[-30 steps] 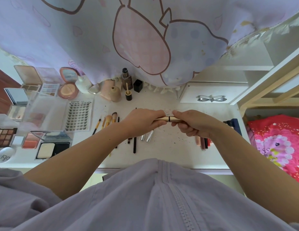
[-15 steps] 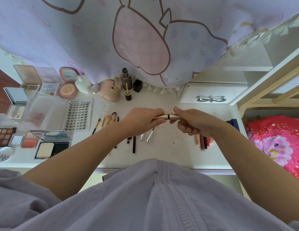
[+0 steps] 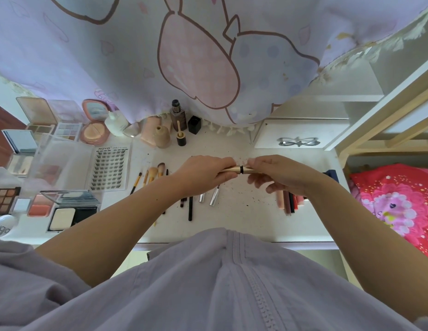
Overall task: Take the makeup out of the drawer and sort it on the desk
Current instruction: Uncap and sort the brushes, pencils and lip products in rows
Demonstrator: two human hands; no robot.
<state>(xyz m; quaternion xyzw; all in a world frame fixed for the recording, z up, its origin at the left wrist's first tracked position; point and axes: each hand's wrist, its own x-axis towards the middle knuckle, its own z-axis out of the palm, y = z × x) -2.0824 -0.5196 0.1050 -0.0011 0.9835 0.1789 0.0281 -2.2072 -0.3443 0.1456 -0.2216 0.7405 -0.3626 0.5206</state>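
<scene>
Above the middle of the white desk [image 3: 246, 218], both my hands hold a slim gold makeup tube [image 3: 236, 168] with a black ring. My left hand [image 3: 203, 174] grips its left end. My right hand [image 3: 277, 174] pinches its right end with thumb and forefinger, its other fingers loosely spread below. Under the hands lie brushes [image 3: 152, 174], black pencils [image 3: 190, 207] and two silver tubes [image 3: 214, 198]. A row of lip products [image 3: 289, 201] lies to the right.
Palettes and compacts [image 3: 64, 211], a lash card [image 3: 110, 169] and a clear box [image 3: 57, 161] fill the desk's left side. Bottles [image 3: 178, 115] stand at the back under a hanging curtain [image 3: 196, 56]. A small white drawer [image 3: 296, 140] sits back right; red bedding [image 3: 399, 199] lies beyond.
The two hands have stayed at the gold tube. My right hand's lower fingers have loosened and spread away from it a little; the tube itself has barely moved.
</scene>
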